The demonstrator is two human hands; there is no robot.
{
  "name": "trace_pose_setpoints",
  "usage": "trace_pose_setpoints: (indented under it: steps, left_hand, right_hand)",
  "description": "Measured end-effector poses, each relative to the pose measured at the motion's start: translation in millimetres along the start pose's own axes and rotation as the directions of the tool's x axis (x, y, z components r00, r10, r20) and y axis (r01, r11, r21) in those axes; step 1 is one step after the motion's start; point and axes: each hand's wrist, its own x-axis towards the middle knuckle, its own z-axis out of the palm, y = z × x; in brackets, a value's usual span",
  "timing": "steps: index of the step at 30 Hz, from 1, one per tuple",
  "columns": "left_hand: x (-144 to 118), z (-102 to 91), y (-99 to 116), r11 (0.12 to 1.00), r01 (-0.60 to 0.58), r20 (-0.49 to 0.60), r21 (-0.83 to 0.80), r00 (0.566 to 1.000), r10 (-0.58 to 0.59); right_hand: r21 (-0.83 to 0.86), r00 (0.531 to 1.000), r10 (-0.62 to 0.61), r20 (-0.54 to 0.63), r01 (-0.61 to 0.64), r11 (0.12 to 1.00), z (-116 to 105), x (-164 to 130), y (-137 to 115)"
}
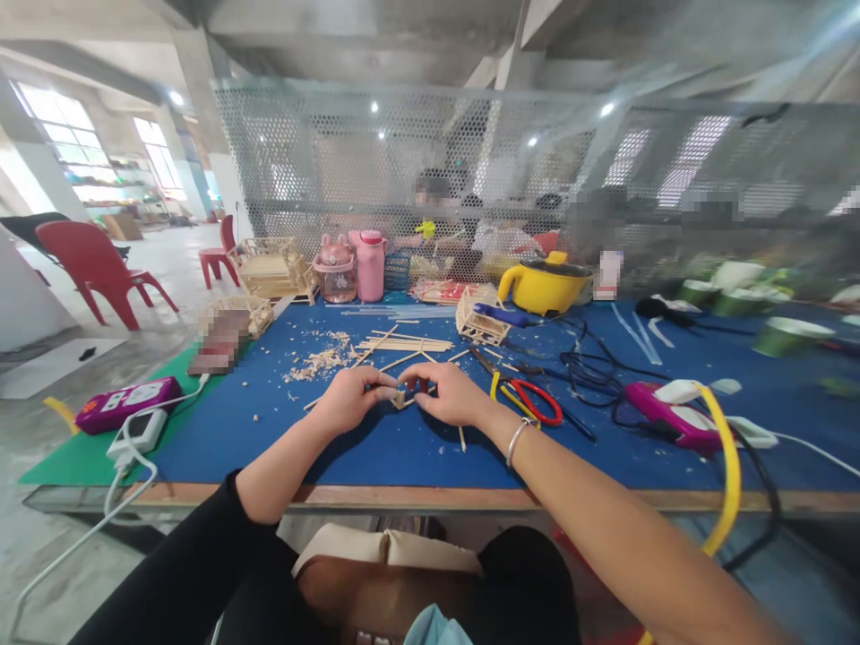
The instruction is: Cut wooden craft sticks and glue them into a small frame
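Low over the blue work mat (228, 439), my two hands meet around a small wooden stick piece (400, 400). Thumb and fingers of my left hand (355, 394) pinch its left side. My right hand (449, 392), with a bangle at the wrist, closes on the right side; its fingertips partly cover the piece. Just beyond the hands lie thin wooden sticks (407, 344), some crossing each other. Wood chips (323, 360) are heaped to the left of these. Red-handled scissors (537, 400) and a yellow-handled tool (498, 387) rest right of my right hand.
Behind stand a small wooden frame (481, 318), a yellow pot (547, 285), a pink flask (369, 266) and larger stick models (275, 269). Purple power strips (127, 403) with cables lie at both sides. A perforated screen (322, 161) closes the back; people sit beyond it.
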Motion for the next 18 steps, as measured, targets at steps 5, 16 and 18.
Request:
trace_pose_setpoints:
  steps: [5,16,18]
  left_hand:
    - [-1,-1.4,5,0.999,-0.023,0.029,-0.026,0.999,0.023]
    - [5,6.5,-4,1.000,-0.024,0.082,-0.006,0.996,0.025]
    - [6,7.4,-5,0.999,-0.034,0.090,0.000,0.995,0.034]
  right_hand:
    - [-0.018,0.999,-0.025,-0.041,0.024,1.000,0,-2,-7]
    - [-0.060,0.996,-0.091,-0.008,0.090,0.994,1,0,-5]
    - [-0.075,0.996,-0.091,-0.004,0.090,0.993,1,0,-4]
